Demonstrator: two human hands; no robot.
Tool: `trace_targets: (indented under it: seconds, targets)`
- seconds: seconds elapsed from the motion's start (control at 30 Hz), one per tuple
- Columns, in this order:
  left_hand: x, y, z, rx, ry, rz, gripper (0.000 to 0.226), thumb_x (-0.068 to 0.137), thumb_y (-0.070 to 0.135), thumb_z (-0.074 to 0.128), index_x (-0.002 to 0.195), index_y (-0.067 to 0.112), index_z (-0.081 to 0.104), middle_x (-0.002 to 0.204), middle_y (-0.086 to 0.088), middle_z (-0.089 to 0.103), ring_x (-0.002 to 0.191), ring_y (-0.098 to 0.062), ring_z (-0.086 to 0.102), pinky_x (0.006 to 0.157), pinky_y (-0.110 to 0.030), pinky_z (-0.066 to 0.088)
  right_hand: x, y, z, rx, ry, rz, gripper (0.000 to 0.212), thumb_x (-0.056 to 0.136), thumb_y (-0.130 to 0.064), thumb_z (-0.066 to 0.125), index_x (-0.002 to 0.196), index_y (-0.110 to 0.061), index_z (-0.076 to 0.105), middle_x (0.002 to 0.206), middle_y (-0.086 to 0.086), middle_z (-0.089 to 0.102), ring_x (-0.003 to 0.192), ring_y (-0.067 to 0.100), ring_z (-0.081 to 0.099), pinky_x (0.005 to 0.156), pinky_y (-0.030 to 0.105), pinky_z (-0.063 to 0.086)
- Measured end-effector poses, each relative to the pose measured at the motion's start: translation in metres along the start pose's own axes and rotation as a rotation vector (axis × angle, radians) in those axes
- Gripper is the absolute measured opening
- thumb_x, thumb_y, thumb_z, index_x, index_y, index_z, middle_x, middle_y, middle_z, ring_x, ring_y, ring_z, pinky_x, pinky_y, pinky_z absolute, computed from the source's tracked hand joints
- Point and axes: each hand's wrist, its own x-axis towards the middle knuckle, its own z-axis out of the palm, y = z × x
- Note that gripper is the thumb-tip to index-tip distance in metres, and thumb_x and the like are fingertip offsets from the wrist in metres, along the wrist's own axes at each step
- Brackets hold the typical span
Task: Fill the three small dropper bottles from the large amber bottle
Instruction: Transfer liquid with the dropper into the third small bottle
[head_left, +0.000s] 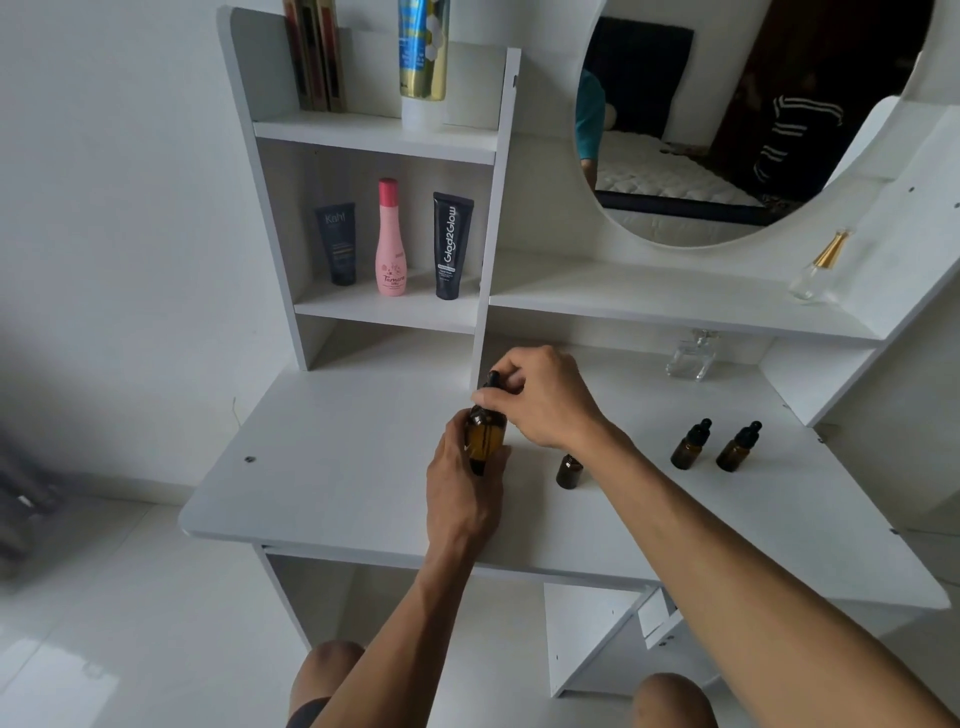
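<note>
Between both hands, the large amber bottle (485, 439): left hand (462, 483) grips it (upright), right hand (540, 397) pinches its dropper cap (492, 379).

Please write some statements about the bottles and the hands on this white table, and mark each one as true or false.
1. The left hand holds the large amber bottle around its body. True.
2. The right hand rests flat on the table. False: its fingers pinch the black dropper cap on the large bottle.
3. All three small bottles have their droppers on. False: the open small bottle near the large one has no cap; the other two are capped.
4. The two capped small bottles stand to the right of the open one. True.
5. A pink bottle stands on the shelf between two dark tubes. True.
</note>
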Motion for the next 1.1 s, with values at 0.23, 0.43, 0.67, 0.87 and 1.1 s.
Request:
trace_targets:
  seconds: [0.23,0.43,0.67,0.87,1.1]
  targets:
    - [0.0,-0.001,0.0,0.034,0.018,0.029,0.05,0.089,0.03,0.071,0.133,0.032,0.047,0.118,0.009,0.063,0.096,-0.014,0.063,0.082,-0.023,0.049,0.0,-0.003,-0.006,0.322,0.157,0.038,0.012,0.087,-0.021,0.077,0.094,-0.012,0.074,0.077,-0.003,0.073,0.071,0.01,0.068,0.071,0.02,0.054]
    - [0.0,0.002,-0.001,0.041,0.019,0.018,0.05,0.088,0.029,0.072,0.132,0.032,0.049,0.11,0.014,0.06,0.089,-0.01,0.061,0.069,-0.005,0.039,0.006,-0.015,-0.028,0.523,0.222,-0.005,0.005,0.093,-0.021,0.071,0.093,-0.016,0.072,0.087,0.002,0.077,0.082,0.013,0.076,0.079,0.032,0.061]
    - [-0.001,0.002,-0.001,0.048,0.017,0.023,0.049,0.088,0.027,0.072,0.132,0.029,0.05,0.111,0.012,0.061,0.09,-0.008,0.058,0.07,-0.002,0.04,0.007,-0.019,-0.035,0.566,0.242,-0.015,0.011,0.095,-0.017,0.069,0.098,-0.007,0.072,0.09,0.007,0.076,0.077,0.012,0.076,0.065,0.014,0.055]
    - [0.0,0.0,0.0,0.058,0.017,0.011,0.05,0.088,0.031,0.072,0.132,0.032,0.048,0.114,0.009,0.063,0.092,-0.015,0.063,0.073,-0.014,0.041,0.01,-0.016,-0.032,0.519,0.257,-0.031,0.009,0.093,-0.019,0.071,0.093,-0.01,0.072,0.085,0.006,0.077,0.075,0.011,0.076,0.068,0.021,0.059]
    - [0.0,-0.003,0.001,0.068,0.02,0.014,0.05,0.088,0.032,0.072,0.132,0.034,0.047,0.115,0.008,0.064,0.091,-0.018,0.065,0.079,-0.027,0.049,0.011,-0.017,-0.03,0.402,0.274,-0.062,0.015,0.091,-0.016,0.073,0.082,-0.004,0.071,0.076,0.005,0.075,0.069,0.013,0.075,0.072,0.041,0.063]
